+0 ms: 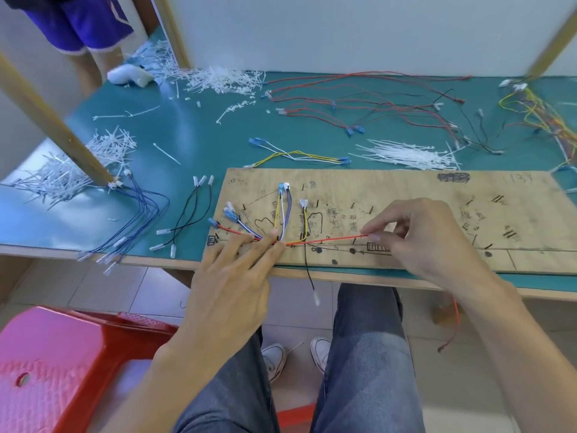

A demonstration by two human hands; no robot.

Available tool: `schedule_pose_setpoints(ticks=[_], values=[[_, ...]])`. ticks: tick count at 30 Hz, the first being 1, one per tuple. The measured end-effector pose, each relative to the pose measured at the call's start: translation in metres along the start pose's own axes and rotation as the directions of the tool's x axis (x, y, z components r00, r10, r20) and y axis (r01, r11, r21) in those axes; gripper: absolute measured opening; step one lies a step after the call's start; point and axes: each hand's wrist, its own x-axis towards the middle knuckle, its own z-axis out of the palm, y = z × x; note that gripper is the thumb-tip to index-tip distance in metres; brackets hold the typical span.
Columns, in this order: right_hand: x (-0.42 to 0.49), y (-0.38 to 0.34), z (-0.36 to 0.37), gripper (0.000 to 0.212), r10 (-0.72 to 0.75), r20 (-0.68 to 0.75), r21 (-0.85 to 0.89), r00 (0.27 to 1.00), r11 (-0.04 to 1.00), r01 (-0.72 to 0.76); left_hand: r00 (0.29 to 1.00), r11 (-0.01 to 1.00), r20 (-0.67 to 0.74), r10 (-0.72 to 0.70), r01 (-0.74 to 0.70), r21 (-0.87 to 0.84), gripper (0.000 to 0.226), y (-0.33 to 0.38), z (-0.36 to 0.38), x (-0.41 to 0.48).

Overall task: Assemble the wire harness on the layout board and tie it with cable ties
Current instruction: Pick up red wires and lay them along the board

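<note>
The layout board (406, 189) lies along the near edge of the green table (203, 126), and the harness sits at its left end, where blue, white, yellow and purple wires fan down from their connectors to one junction. There the left hand (231, 292) lies flat, fingertips (274, 234) spread and pressing the bundle against the board rather than closing round anything, while the right hand (421, 235) pinches the red wire (327, 240) between thumb and forefinger and draws it taut along the drawn line. The likeliest trouble is that pull: too much tension could drag the red lead's connector off its peg at the far left, or slide the gathered wires out from under the pressing fingers before any tie holds them. The black wire (309, 270) hanging off the board's front edge could snag on a wrist or knee. The loose cable ties (409, 154) lie behind the board (a reach over the pegs), so fetching one probably means freeing a hand. Spare red and black leads (359, 101), blue wires (146, 214) and tie offcuts (218, 79) clutter the table; a red stool (62, 354) stands by the left knee.
</note>
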Motion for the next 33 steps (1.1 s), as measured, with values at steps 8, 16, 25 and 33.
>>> schedule_pose_setpoints(ticks=[8, 16, 25, 33], values=[[-0.006, 0.003, 0.006, 0.024, 0.005, -0.097, 0.045, 0.995, 0.999, -0.001, 1.000, 0.999, 0.011, 0.006, -0.007, 0.034, 0.052, 0.002, -0.002, -0.003], [-0.019, 0.008, 0.005, 0.028, -0.043, -0.069, 0.061, 0.997, 0.997, 0.047, 1.000, 0.999, 0.013, 0.000, -0.001, 0.052, 0.057, 0.004, -0.003, -0.003], [-0.023, 0.014, -0.008, 0.022, 0.038, -0.103, -0.007, 0.994, 0.999, -0.039, 0.997, 0.996, 0.074, -0.017, 0.010, 0.092, 0.066, 0.002, 0.001, -0.002], [-0.020, 0.024, -0.024, 0.031, 0.034, -0.035, 0.019, 0.999, 0.999, -0.034, 0.999, 0.997, 0.034, -0.001, -0.002, 0.082, 0.079, 0.003, 0.002, -0.002]])
